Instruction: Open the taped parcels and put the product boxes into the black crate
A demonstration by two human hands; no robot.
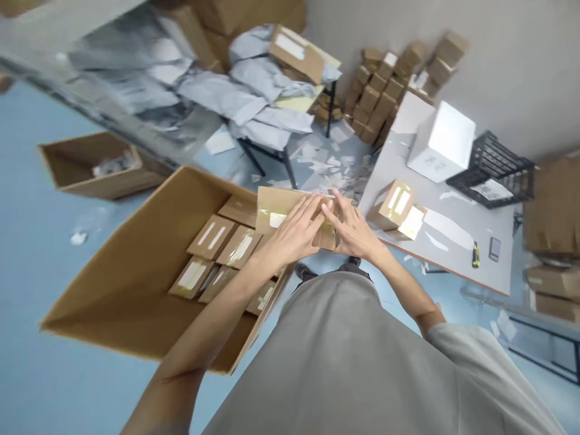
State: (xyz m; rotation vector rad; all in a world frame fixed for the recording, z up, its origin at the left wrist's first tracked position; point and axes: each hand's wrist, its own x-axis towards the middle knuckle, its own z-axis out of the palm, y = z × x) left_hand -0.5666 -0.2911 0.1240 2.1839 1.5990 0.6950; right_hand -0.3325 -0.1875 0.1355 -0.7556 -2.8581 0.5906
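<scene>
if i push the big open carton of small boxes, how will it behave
The big open carton may feel heavy, given the many small boxes inside, though what they hold is hidden. Its tall cardboard wall could flex if pushed high up. The boxes might shift, as gaps show between some.

The left hand (293, 234) and right hand (351, 229) cover much of the cardboard carton (325, 238) between them, hiding how the palms meet it, while the left forearm (222, 314) blocks some of the small cartons (211, 238) in the large box (131, 272), whose labels are too blurred to read. The grey shirt (344, 350) runs off the bottom edge and partly hides the shoes (304, 270); the brown boxes (553, 208) at right are cut by the frame, and the loose contents (114, 165) of the open carton (97, 181) at left are too smeared to identify.
</scene>
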